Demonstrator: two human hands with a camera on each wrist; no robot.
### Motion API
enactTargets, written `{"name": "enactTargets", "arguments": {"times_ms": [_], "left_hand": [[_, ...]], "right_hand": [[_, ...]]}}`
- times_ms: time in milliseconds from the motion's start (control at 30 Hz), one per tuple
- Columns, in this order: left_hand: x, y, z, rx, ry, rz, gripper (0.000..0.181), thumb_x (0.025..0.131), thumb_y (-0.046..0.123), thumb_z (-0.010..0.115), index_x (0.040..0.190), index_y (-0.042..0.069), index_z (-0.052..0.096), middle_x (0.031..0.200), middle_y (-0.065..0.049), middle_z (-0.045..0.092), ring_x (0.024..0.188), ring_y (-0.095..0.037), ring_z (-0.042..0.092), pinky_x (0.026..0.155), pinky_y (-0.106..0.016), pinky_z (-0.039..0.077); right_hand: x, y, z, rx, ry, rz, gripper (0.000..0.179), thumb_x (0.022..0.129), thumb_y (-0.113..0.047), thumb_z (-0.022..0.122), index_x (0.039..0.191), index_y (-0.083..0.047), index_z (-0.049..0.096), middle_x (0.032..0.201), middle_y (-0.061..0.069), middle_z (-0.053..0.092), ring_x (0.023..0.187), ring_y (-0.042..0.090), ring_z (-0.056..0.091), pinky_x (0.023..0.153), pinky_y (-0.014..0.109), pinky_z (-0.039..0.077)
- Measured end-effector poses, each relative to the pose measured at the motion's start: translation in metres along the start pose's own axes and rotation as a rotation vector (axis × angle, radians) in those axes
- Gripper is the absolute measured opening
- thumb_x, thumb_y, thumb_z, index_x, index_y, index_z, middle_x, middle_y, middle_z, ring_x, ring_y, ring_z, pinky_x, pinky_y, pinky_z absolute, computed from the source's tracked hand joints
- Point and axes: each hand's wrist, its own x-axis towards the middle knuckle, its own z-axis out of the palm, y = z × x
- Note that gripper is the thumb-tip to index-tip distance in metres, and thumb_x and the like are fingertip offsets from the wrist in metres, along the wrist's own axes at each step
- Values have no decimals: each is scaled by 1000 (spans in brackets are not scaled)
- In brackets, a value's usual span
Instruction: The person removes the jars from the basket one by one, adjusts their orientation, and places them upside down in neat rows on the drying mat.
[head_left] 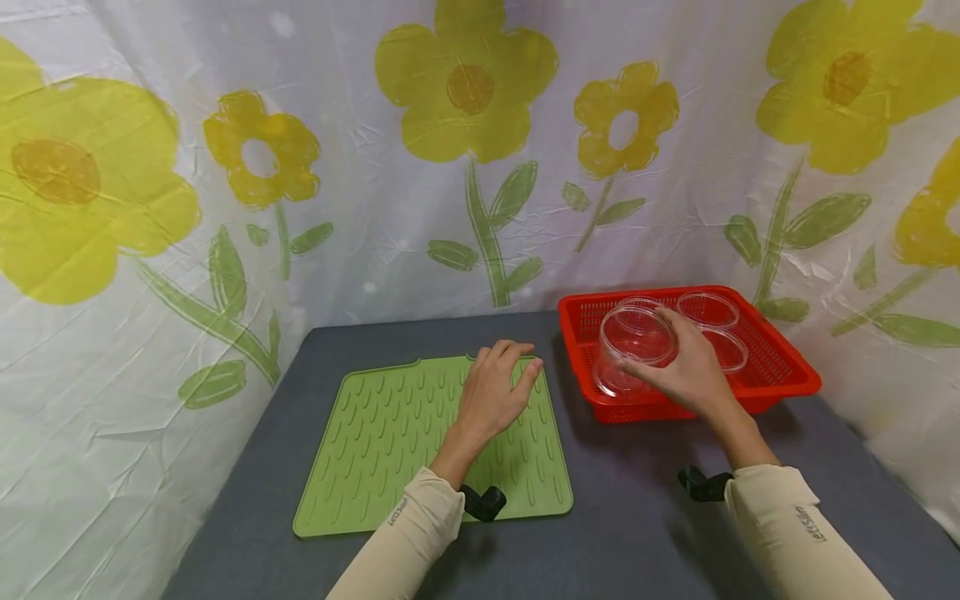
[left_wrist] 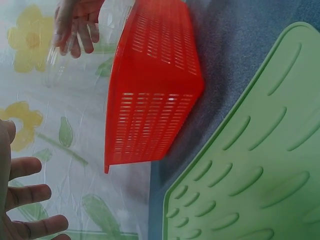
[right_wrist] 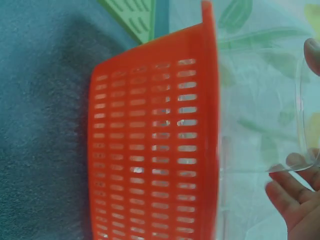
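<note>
Head view: a clear jar (head_left: 637, 335) is gripped by the right hand (head_left: 693, 367), its wall clasped between thumb and fingers, at the near left part of a red basket (head_left: 637, 412). Whether the jar's base touches the basket cannot be told. Other clear jars (head_left: 707, 310) are contained in the basket, to the right of and behind the held one. The left hand (head_left: 491, 396) is held over a green mat (head_left: 360, 500), its fingers relaxed and apart. On the right sleeve (head_left: 795, 517), dark lettering is seen, apparently "LetSlim", though the exact spelling is uncertain; similar print is borne by the left sleeve (head_left: 412, 533), too small to be read reliably.
</note>
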Motion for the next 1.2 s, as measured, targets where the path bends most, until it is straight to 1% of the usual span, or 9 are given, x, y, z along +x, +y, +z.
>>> {"name": "enactTargets", "arguments": {"times_ms": [133, 367, 500, 600, 733, 900, 1033, 1133, 1200], "left_hand": [[2, 1, 0, 12, 0, 5, 39, 106, 42, 49, 132, 20, 68, 132, -2, 65, 109, -28, 59, 92, -43, 52], [3, 1, -1, 22, -3, 18, 37, 106, 37, 50, 134, 20, 66, 133, -3, 64, 109, -29, 59, 91, -44, 52], [3, 2, -3, 22, 3, 22, 38, 106, 38, 50, 136, 20, 65, 134, -4, 64, 110, -30, 59, 92, -45, 52], [4, 3, -5, 4, 5, 21, 39, 105, 39, 52, 137, 20, 64, 135, -4, 63, 113, -31, 59, 94, -46, 52], [5, 6, -9, -74, -15, 1, 45, 99, 43, 60, 140, 23, 62, 138, -2, 62, 119, -29, 57, 97, -49, 52], [6, 10, -13, -182, -60, -27, 62, 88, 50, 73, 144, 27, 58, 144, 1, 57, 131, -28, 52, 103, -52, 50], [7, 12, -15, -228, -95, -35, 75, 82, 52, 80, 147, 27, 54, 148, 2, 53, 137, -27, 49, 107, -53, 48], [6, 13, -15, -259, -122, -44, 85, 78, 53, 84, 150, 26, 49, 152, 2, 49, 140, -26, 48, 109, -54, 48], [6, 13, -15, -293, -134, -48, 91, 76, 51, 86, 153, 25, 45, 154, 1, 47, 141, -26, 48, 108, -55, 48]], "right_hand": [[0, -5, -2, 23, 14, -25, 101, 78, -44, 87, 155, -3, 36, 151, 24, 48, 132, 43, 48, 101, 68, 48], [0, -17, -7, 19, 16, -37, 99, 79, -45, 87, 154, -5, 38, 151, 21, 48, 132, 41, 47, 102, 67, 48], [0, -23, -10, 21, 18, -53, 99, 79, -46, 87, 155, -6, 37, 151, 21, 48, 132, 41, 48, 101, 67, 48], [0, -28, -13, 31, 18, -64, 99, 78, -46, 87, 155, -8, 37, 151, 20, 48, 132, 40, 48, 100, 67, 49], [0, -38, -14, 59, 14, -71, 98, 77, -44, 88, 155, -10, 38, 151, 18, 48, 133, 39, 48, 102, 67, 48], [0, -48, -7, 101, 6, -86, 97, 77, -41, 89, 154, -10, 40, 151, 17, 49, 133, 38, 48, 105, 67, 46], [0, -52, 4, 134, -23, -119, 97, 77, -38, 90, 154, -7, 39, 151, 18, 50, 130, 40, 54, 104, 65, 48], [0, -56, 10, 145, -41, -153, 97, 76, -37, 91, 153, -7, 40, 151, 18, 51, 131, 39, 54, 104, 64, 48], [-1, -58, 13, 149, -49, -173, 96, 75, -36, 92, 153, -7, 42, 150, 16, 52, 133, 37, 52, 105, 63, 47]]}}
